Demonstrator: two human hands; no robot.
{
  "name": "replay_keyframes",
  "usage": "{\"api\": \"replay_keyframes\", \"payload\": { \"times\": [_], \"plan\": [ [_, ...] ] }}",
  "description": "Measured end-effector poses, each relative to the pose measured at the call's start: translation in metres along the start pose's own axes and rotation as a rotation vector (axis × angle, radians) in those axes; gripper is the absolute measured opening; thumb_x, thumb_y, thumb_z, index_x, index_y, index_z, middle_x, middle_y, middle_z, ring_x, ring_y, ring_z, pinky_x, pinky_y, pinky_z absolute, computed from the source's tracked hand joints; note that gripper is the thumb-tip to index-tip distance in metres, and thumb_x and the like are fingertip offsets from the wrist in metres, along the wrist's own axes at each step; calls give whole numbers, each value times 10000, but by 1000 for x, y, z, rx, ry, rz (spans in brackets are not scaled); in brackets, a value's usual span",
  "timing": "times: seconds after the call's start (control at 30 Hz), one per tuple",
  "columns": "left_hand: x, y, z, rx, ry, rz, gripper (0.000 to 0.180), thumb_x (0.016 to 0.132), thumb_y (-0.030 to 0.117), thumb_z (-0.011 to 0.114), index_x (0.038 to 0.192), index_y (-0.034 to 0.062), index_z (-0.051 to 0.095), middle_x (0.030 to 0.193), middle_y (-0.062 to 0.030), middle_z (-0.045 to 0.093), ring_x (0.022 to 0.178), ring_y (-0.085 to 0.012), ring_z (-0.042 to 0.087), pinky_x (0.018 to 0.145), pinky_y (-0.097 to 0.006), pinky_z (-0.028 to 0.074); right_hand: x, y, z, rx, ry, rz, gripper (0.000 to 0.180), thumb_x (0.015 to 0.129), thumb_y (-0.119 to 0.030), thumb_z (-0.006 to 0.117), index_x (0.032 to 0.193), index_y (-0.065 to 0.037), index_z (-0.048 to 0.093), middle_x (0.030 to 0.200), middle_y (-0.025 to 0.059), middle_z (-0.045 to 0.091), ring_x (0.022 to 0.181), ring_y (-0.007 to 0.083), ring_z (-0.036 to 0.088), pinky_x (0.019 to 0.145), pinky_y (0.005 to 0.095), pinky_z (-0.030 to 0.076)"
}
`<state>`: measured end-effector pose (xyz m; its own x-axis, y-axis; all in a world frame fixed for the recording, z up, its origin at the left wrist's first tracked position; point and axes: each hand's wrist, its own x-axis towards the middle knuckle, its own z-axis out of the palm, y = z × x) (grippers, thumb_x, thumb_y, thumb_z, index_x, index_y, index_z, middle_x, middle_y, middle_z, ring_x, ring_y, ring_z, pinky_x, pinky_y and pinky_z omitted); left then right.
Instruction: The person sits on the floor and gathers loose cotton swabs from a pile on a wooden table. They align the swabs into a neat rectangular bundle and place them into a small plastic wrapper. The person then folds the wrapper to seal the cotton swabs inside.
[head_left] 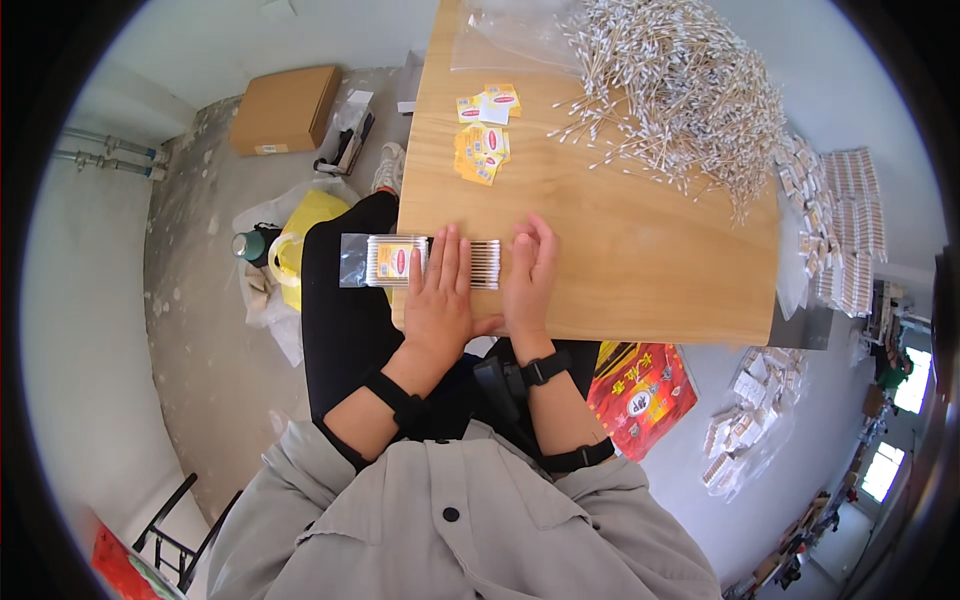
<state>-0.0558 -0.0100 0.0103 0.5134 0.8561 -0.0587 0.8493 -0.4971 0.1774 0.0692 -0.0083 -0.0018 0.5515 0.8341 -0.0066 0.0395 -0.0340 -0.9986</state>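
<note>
We see the cotton-swab row (484, 265) at the tabletop (640, 260)'s left edge, label card (401, 262) on it, clear pouch (353, 261) at its left end; left hand (438, 305) flat over it, fingers straight, gripping nothing; right hand (530, 275) loosely curled beside, seemingly empty; bagging looks unfinished; loose swabs (680, 90), spare label cards (482, 150) remain; many packs (852, 215) look done
</note>
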Motion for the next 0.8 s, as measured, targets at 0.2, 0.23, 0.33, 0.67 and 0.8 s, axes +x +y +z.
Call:
{"api": "replay_keyframes", "payload": {
  "times": [0.2, 0.23, 0.33, 0.67, 0.8],
  "plan": [
    [1, -1, 4, -44, 42, 14, 1166, 663, 683, 682, 1481, -56, 300, 1592, -188, 244, 1500, -296, 183, 1185, -558, 81, 13, 19, -8, -906, 77, -368, 461, 857, -93, 598, 1288, 34, 493, 1173, 204, 530, 1160, 379, 484, 990, 481, 389],
    [-1, -3, 5, -8, 42, 18, 1167, 664, 688, 676, 1482, -55, 301, 1592, -186, 247, 1501, -293, 182, 1186, -556, 76, 12, 20, -1, -951, 80, -421, 449, 855, -81, 591, 1280, 31, 500, 1165, 200, 529, 1162, 377, 481, 990, 489, 383],
    [0, -4, 2, 34, 27, 24, 1169, 673, 690, 666, 1492, -52, 285, 1595, -180, 243, 1502, -284, 181, 1186, -548, 61, 14, 19, 7, -934, 73, -485, 465, 843, -60, 581, 1292, 17, 493, 1209, 204, 505, 1154, 394, 473, 995, 490, 376],
    [-1, -6, 1, 41, 2, 31, 1150, 706, 669, 652, 1512, -41, 241, 1601, -176, 227, 1508, -273, 160, 1190, -533, 26, 12, 13, 17, -941, 50, -513, 426, 868, -90, 552, 1275, 30, 508, 1206, 184, 509, 1213, 356, 461, 1053, 487, 345],
    [-3, -6, 8, 59, 43, 35, 1148, 706, 676, 642, 1511, -40, 247, 1601, -177, 226, 1508, -276, 160, 1191, -529, 12, 12, 16, 19, -941, 30, -527, 428, 868, -103, 556, 1272, 30, 510, 1213, 178, 509, 1240, 350, 450, 1071, 480, 335]
  ]
}}
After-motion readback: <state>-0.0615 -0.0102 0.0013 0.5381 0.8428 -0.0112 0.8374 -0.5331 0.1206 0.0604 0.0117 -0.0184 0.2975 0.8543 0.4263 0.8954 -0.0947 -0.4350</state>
